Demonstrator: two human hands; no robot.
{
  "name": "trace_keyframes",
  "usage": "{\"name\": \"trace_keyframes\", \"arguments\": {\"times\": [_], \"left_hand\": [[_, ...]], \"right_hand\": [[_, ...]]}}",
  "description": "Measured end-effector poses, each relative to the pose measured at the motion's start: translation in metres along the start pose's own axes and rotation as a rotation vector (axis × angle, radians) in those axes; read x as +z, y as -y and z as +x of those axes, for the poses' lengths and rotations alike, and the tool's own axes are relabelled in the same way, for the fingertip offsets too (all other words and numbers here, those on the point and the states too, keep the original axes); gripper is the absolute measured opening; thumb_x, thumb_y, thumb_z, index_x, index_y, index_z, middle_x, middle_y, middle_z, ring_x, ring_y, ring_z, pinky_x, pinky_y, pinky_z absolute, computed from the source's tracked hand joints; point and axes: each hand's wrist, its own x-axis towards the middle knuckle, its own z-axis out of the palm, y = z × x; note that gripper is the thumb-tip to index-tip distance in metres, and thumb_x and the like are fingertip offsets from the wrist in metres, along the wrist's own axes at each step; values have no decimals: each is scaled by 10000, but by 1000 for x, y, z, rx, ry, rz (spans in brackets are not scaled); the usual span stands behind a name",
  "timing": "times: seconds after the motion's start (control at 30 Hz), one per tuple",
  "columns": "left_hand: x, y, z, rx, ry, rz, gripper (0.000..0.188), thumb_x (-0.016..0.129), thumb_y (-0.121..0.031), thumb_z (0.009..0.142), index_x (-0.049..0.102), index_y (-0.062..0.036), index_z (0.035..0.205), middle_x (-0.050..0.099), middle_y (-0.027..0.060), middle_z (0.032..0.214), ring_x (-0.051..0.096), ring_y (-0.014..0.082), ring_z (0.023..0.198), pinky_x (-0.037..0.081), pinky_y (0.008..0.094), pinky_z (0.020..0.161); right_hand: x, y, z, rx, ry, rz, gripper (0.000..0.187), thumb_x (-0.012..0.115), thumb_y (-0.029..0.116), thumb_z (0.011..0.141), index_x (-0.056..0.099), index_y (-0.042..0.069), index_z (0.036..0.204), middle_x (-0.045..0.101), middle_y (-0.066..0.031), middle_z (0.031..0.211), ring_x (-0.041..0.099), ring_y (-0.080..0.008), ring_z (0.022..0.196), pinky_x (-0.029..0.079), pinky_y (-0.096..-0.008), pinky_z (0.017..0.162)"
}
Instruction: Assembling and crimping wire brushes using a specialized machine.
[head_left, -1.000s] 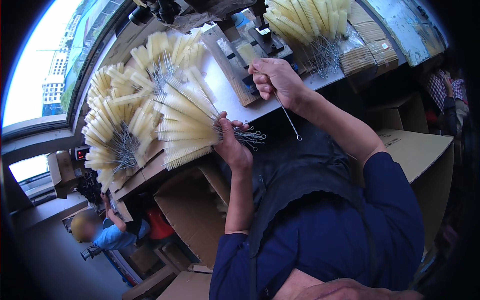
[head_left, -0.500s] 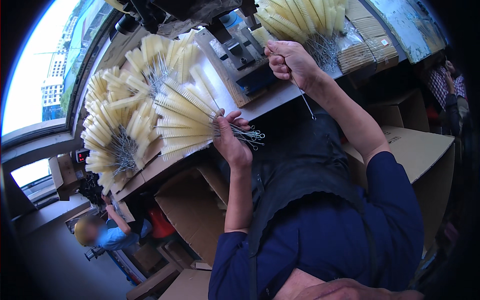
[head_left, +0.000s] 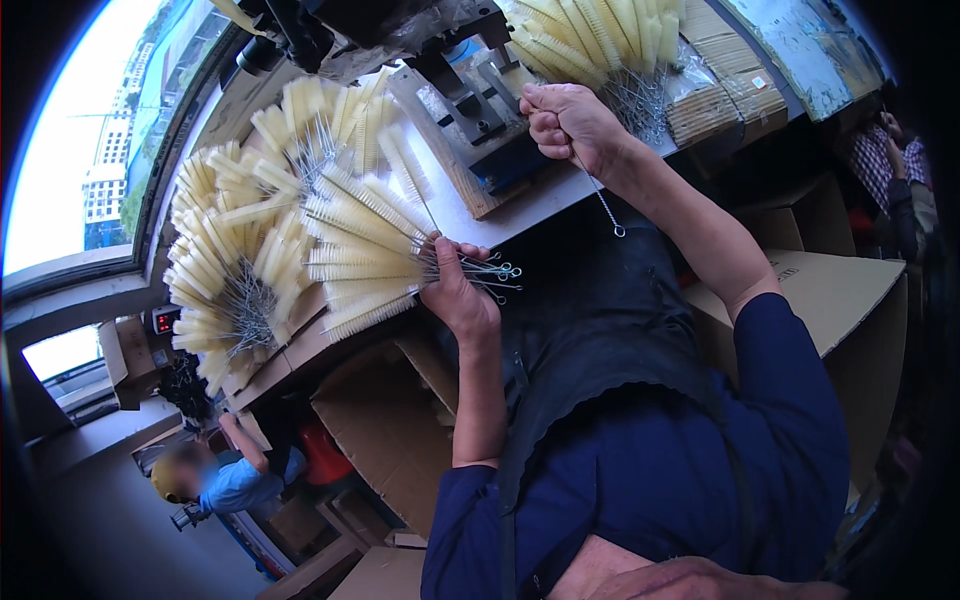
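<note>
My left hand (head_left: 462, 298) is closed round the wire handles of a fan of bottle brushes (head_left: 365, 250). Their cream bristles point left, and the looped wire ends stick out to the right of my fingers. Between thumb and fingers, my right hand (head_left: 575, 125) pinches a single wire-handled brush (head_left: 606, 208), its looped end hanging below the fist. The bristle end of that brush is mostly hidden behind my fist, close to the metal fixture of a bench machine (head_left: 472, 108).
Heaps of similar brushes (head_left: 215, 240) lie left on the bench, with another pile (head_left: 600, 40) at the back right beside flattened cardboard (head_left: 725, 80). Open cartons (head_left: 385, 420) stand below. A co-worker in a blue shirt (head_left: 240, 485) sits lower left; another person is far right.
My right hand has shifted slightly left with the single brush. The left hand keeps its hold on the fan. The co-worker at lower left has moved an arm.
</note>
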Motion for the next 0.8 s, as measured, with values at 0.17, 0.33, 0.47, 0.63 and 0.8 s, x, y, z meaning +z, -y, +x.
{"name": "trace_keyframes", "arguments": {"times": [0.17,0.33,0.47,0.63,0.8], "left_hand": [[2,-3,-2,-15,-24,-33,113,599,-149,1001,585,-37,1011,556,18,812,569,120,705,531,293,618],[-1,0,-1,-21,9,-43,90,604,-106,989,582,-30,1030,564,26,812,568,110,660,534,285,576],[5,-5,-4,12,-18,-14,102,625,-132,976,583,-39,979,558,20,800,552,113,656,510,276,567],[5,-3,-2,57,-47,-50,61,606,-88,978,579,-34,972,574,30,793,568,118,632,529,282,561],[7,-5,-4,26,-71,-141,57,586,-88,970,589,-38,943,576,28,769,571,132,625,522,281,559]], "right_hand": [[-4,-1,-2,64,71,197,253,448,254,1067,500,72,899,334,81,584,285,-35,443,239,-184,349],[-12,-3,4,115,197,400,273,389,273,1085,477,75,919,315,81,582,278,-41,438,230,-188,351],[-10,-3,7,91,175,337,279,388,279,1086,475,76,914,315,78,582,276,-43,436,231,-191,350],[-10,2,6,147,154,331,274,394,273,1085,478,78,912,305,83,575,267,-37,431,225,-185,349],[-19,11,-4,118,200,207,270,448,291,1066,493,61,932,325,88,570,277,-33,431,237,-189,350]]}}
